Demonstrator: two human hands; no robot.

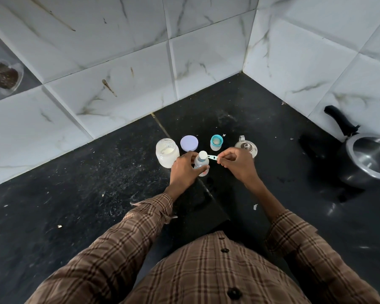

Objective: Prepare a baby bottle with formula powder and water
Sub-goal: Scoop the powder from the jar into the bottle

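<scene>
With my left hand (183, 170) gripping the bottle (201, 164) just right of the powder jar (167, 155), my right hand (237, 164) pinches the scoop (206, 156) over its mouth; I should tip slowly, keeping it centred.

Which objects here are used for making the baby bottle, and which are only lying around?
In use: clear baby bottle, white measuring scoop, open glass powder jar, lilac round lid, teal-ringed bottle cap, small steel kettle.
Lying about: steel pressure cooker, dish of brown scraps.
</scene>
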